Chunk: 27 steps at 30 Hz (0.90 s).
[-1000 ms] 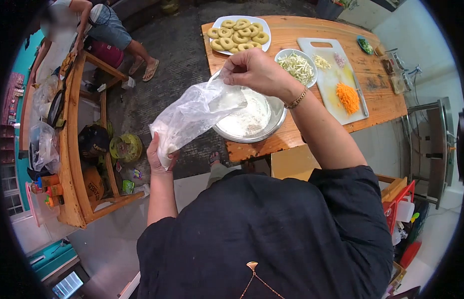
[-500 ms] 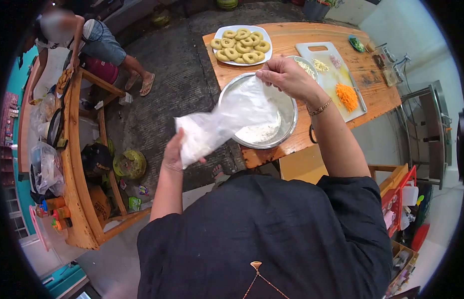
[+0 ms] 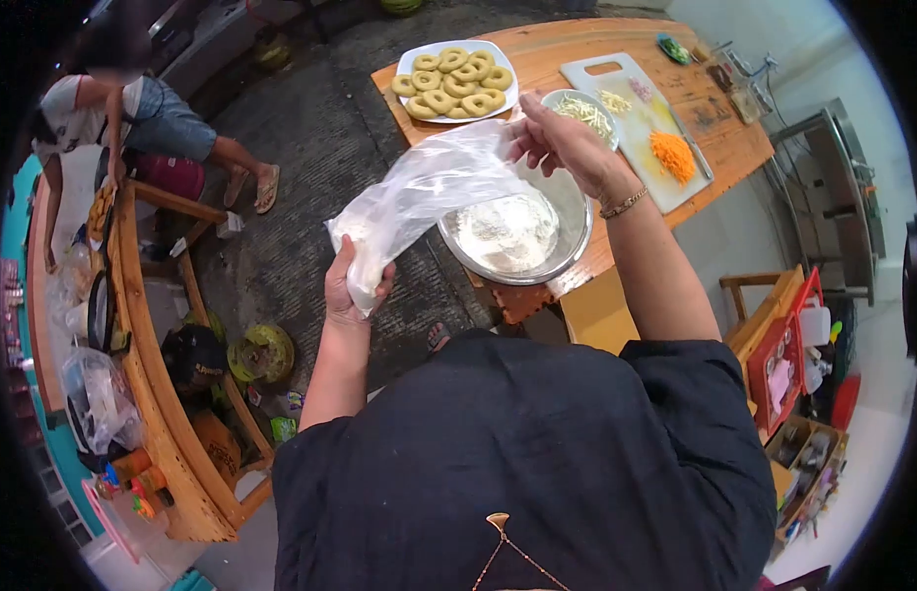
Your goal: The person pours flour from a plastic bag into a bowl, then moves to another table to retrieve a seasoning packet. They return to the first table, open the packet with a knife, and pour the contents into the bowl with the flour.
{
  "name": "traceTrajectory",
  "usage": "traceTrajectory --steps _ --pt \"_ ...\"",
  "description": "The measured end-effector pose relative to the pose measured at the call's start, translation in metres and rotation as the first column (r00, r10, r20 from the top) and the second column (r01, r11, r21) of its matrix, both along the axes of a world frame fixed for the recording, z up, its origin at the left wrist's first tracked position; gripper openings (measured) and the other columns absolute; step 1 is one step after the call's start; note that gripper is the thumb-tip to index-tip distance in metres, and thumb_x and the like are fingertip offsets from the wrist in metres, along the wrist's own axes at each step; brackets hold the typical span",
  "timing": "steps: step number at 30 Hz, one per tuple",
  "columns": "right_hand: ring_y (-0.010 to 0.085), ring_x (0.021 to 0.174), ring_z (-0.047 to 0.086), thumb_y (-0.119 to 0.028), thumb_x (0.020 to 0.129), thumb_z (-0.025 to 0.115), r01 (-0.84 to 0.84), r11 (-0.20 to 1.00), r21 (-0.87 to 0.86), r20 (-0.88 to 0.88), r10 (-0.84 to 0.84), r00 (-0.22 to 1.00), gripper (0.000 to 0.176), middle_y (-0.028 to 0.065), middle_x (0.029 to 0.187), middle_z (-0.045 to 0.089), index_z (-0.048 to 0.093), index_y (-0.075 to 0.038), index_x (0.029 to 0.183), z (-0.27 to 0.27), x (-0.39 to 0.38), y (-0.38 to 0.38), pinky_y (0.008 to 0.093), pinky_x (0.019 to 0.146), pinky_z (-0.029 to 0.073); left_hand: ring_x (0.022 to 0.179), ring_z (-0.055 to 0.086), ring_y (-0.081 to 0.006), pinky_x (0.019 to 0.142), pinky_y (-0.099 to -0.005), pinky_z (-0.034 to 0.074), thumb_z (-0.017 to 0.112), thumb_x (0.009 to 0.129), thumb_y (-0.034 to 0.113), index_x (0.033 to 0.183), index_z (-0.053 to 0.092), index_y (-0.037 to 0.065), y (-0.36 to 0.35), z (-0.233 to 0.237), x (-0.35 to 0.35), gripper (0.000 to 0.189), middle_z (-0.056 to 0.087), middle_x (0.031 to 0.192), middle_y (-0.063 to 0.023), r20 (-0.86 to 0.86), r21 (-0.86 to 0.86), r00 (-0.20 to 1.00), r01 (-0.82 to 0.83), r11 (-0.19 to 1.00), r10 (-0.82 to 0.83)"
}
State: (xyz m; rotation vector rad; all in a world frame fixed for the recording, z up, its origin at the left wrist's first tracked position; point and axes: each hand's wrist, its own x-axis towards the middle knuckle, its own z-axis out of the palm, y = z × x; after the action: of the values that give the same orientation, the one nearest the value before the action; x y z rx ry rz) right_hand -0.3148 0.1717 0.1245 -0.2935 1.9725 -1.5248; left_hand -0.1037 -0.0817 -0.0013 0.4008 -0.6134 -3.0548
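My left hand [image 3: 352, 281] is wrapped round the lower end of a clear plastic bag [image 3: 434, 177], where white powder bulges. The bag stretches up and right to my right hand [image 3: 569, 146], whose fingers are at its mouth with the thumb side uppermost. Below the bag, a metal bowl [image 3: 582, 234] holds a heap of white flour-like powder [image 3: 508, 232]. Just beyond my right hand is a small bowl of pale shreds [image 3: 584, 113], partly hidden by the fingers.
A white plate [image 3: 510, 61] of ring-shaped dough pieces stands on the wooden table [image 3: 537, 41]. A cutting board [image 3: 636, 148] carries orange shreds [image 3: 672, 158] and a knife [image 3: 697, 158]. At far left, a person [image 3: 172, 118] sits by a wooden bench [image 3: 148, 414].
The bag's upper part has risen off the bowl and spread out, exposing more powder below. My right hand's fingers have loosened and turned. The view has shifted slightly.
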Motion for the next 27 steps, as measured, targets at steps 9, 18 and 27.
traceTrajectory --steps 9,18,27 --pt "0.0256 0.066 0.068 -0.047 0.08 0.068 0.183 0.811 0.556 0.091 -0.278 0.956 0.062 0.0193 0.088 0.066 0.059 0.009 0.107 -0.088 0.046 0.096 0.0334 0.053 0.056 0.058 0.053 -0.0245 0.036 -0.0266 0.044 0.039 0.098 0.044 0.139 0.036 0.008 -0.055 -0.05 0.036 0.054 0.056 0.111 -0.023 -0.176 0.268 0.983 0.094 0.959 -0.047" --pt "0.0259 0.065 0.066 -0.006 0.08 0.052 0.384 0.918 0.095 0.376 -0.39 0.84 0.038 0.0195 0.093 0.062 0.05 0.014 0.112 -0.092 0.087 0.061 0.031 0.041 0.055 0.051 0.049 -0.022 0.033 -0.0248 0.042 0.044 0.095 0.045 0.138 0.036 0.005 -0.047 -0.026 0.026 0.059 0.055 0.096 -0.0242 -0.179 0.325 0.983 0.093 0.941 -0.035" --pt "0.026 0.057 0.062 -0.003 0.079 0.05 0.368 0.922 0.119 0.327 -0.387 0.862 0.037 0.0205 0.087 0.06 0.049 0.016 0.111 -0.076 0.093 0.04 0.0318 0.038 0.053 0.063 0.057 -0.0266 0.036 -0.0256 0.048 0.052 0.089 0.024 0.14 0.03 -0.002 -0.072 -0.019 0.051 0.061 0.048 0.126 -0.0305 -0.286 0.367 0.955 0.029 0.93 0.083"
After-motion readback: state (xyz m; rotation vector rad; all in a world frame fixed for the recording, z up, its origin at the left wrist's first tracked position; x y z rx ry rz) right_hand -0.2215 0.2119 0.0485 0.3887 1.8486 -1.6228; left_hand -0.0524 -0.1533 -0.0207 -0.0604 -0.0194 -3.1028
